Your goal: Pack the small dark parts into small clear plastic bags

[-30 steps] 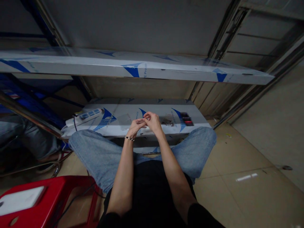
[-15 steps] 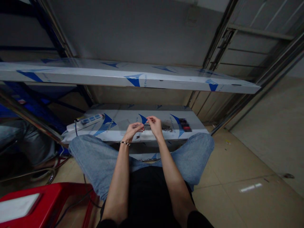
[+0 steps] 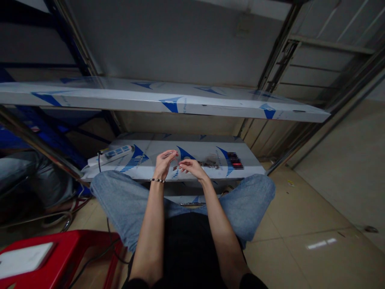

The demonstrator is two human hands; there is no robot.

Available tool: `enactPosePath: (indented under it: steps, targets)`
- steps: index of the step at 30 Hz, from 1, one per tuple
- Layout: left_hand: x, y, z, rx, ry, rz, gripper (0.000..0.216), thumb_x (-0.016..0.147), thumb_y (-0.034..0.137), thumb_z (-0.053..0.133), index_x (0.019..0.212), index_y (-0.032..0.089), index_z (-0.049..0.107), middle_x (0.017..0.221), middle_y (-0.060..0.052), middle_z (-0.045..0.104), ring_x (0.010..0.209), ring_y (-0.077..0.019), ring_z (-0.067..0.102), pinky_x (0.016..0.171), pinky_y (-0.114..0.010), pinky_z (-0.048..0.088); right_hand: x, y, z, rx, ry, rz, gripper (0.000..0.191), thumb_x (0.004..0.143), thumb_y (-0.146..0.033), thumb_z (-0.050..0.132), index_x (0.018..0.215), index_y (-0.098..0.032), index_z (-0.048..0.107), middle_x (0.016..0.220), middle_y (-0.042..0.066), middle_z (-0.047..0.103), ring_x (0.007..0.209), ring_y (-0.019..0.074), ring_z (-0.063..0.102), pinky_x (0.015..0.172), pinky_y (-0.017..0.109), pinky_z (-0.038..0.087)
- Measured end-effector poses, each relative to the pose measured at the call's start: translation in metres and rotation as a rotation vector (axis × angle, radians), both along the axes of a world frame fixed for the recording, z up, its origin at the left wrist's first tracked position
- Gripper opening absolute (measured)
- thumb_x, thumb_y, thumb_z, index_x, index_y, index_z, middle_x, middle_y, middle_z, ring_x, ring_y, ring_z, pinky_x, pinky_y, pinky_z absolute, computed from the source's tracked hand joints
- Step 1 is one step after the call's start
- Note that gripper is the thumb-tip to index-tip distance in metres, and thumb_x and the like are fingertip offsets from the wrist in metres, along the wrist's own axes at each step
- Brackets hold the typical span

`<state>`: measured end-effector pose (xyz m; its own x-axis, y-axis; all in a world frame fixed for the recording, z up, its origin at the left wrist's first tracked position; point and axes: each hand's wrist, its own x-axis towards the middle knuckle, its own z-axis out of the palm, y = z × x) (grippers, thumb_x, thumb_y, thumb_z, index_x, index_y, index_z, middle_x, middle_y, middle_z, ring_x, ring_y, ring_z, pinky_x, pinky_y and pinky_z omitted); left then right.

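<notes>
My left hand (image 3: 164, 162), with a beaded bracelet on the wrist, is raised over the lower shelf (image 3: 150, 150) of a steel rack, its fingers pinched on a thin small object I cannot make out. My right hand (image 3: 190, 166) is beside it, a little lower, fingers curled with the tips close together; what they hold, if anything, is too small to tell. Some small dark parts (image 3: 210, 163) lie on the shelf just right of my right hand. My knees in light jeans frame the shelf edge.
A white power strip (image 3: 116, 153) with a black cable lies on the shelf's left end. The upper shelf (image 3: 168, 100) hangs above the hands. A red plastic stool (image 3: 57, 253) stands at the lower left. Another person's leg (image 3: 33, 180) shows at the far left. Tiled floor lies to the right.
My hands, joined fingertip to fingertip a second ago, have drawn apart; the left rose slightly and the right dropped. The camera has tilted up a little.
</notes>
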<state>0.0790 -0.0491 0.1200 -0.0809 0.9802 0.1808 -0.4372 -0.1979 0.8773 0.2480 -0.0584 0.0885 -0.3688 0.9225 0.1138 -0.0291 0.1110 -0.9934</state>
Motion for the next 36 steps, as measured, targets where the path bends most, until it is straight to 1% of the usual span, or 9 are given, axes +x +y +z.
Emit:
enactPosePath:
  steps: [3, 7, 11, 13, 17, 20, 25, 29, 36]
  targets:
    - [0.004, -0.004, 0.004, -0.005, 0.016, -0.03, 0.034, 0.064, 0.033, 0.091, 0.085, 0.011, 0.077, 0.085, -0.01, 0.074, 0.082, -0.0181, 0.068, 0.072, -0.026, 0.05, -0.005, -0.002, 0.001, -0.001, 0.002, 0.008, 0.043, 0.072, -0.047, 0.08, 0.098, -0.015, 0.072, 0.079, 0.003, 0.071, 0.065, 0.013, 0.063, 0.057, 0.022, 0.044]
    - [0.012, -0.006, 0.008, 0.003, 0.088, -0.068, 0.036, 0.067, 0.036, 0.089, 0.089, 0.011, 0.078, 0.093, -0.013, 0.075, 0.09, -0.0217, 0.069, 0.078, -0.03, 0.051, -0.008, -0.005, 0.001, 0.017, 0.015, 0.004, 0.038, 0.071, -0.048, 0.078, 0.085, -0.014, 0.071, 0.072, 0.003, 0.069, 0.062, 0.0136, 0.063, 0.057, 0.023, 0.044]
    - [0.015, -0.001, 0.007, 0.032, 0.189, -0.126, 0.055, 0.07, 0.038, 0.087, 0.117, 0.013, 0.073, 0.107, -0.013, 0.074, 0.101, -0.0234, 0.067, 0.084, -0.031, 0.051, 0.0, -0.006, 0.003, 0.027, 0.084, -0.104, 0.037, 0.07, -0.049, 0.079, 0.082, -0.015, 0.07, 0.074, 0.003, 0.07, 0.057, 0.0122, 0.06, 0.054, 0.022, 0.042]
    - [0.014, 0.001, 0.005, 0.047, 0.234, -0.173, 0.063, 0.07, 0.037, 0.087, 0.127, 0.016, 0.068, 0.107, -0.011, 0.074, 0.1, -0.0217, 0.067, 0.086, -0.031, 0.052, 0.006, -0.005, 0.005, 0.039, 0.121, -0.174, 0.038, 0.069, -0.05, 0.079, 0.082, -0.016, 0.069, 0.075, 0.004, 0.07, 0.057, 0.0121, 0.059, 0.054, 0.022, 0.042]
    - [0.015, 0.002, 0.0, 0.035, 0.342, -0.339, 0.048, 0.07, 0.04, 0.087, 0.108, 0.014, 0.071, 0.099, -0.009, 0.073, 0.087, -0.0187, 0.067, 0.078, -0.029, 0.053, 0.016, -0.002, 0.007, 0.047, 0.192, -0.319, 0.042, 0.067, -0.054, 0.08, 0.083, -0.017, 0.068, 0.072, 0.004, 0.069, 0.061, 0.0145, 0.06, 0.052, 0.023, 0.042]
    - [0.019, 0.002, -0.004, 0.04, 0.411, -0.389, 0.041, 0.07, 0.043, 0.086, 0.095, 0.014, 0.07, 0.096, -0.009, 0.072, 0.082, -0.0184, 0.067, 0.07, -0.028, 0.053, 0.018, -0.002, 0.005, 0.025, 0.201, -0.378, 0.045, 0.063, -0.055, 0.082, 0.082, -0.017, 0.067, 0.072, 0.005, 0.069, 0.064, 0.0174, 0.063, 0.052, 0.024, 0.043]
    - [0.021, -0.001, -0.016, 0.055, 0.501, -0.353, 0.043, 0.068, 0.048, 0.086, 0.086, 0.016, 0.065, 0.075, -0.003, 0.068, 0.065, -0.015, 0.063, 0.06, -0.026, 0.051, 0.015, -0.009, 0.005, 0.061, 0.138, -0.371, 0.038, 0.07, -0.051, 0.077, 0.081, -0.016, 0.068, 0.073, 0.005, 0.069, 0.067, 0.0166, 0.062, 0.055, 0.023, 0.04]
    - [0.01, -0.008, -0.022, 0.098, 0.556, -0.305, 0.043, 0.074, 0.054, 0.08, 0.084, 0.015, 0.066, 0.06, 0.001, 0.062, 0.053, -0.013, 0.057, 0.054, -0.024, 0.045, 0.007, -0.012, 0.014, 0.092, 0.076, -0.309, 0.034, 0.072, -0.049, 0.075, 0.081, -0.016, 0.068, 0.073, 0.003, 0.066, 0.069, 0.0149, 0.058, 0.058, 0.023, 0.039]
    - [-0.01, -0.012, -0.023, 0.098, 0.512, -0.217, 0.038, 0.07, 0.05, 0.082, 0.078, 0.014, 0.072, 0.064, -0.004, 0.067, 0.059, -0.0157, 0.06, 0.059, -0.025, 0.045, -0.014, -0.008, 0.015, 0.018, 0.048, -0.25, 0.042, 0.067, -0.053, 0.077, 0.083, -0.017, 0.064, 0.069, 0.001, 0.063, 0.06, 0.0119, 0.05, 0.053, 0.023, 0.034]
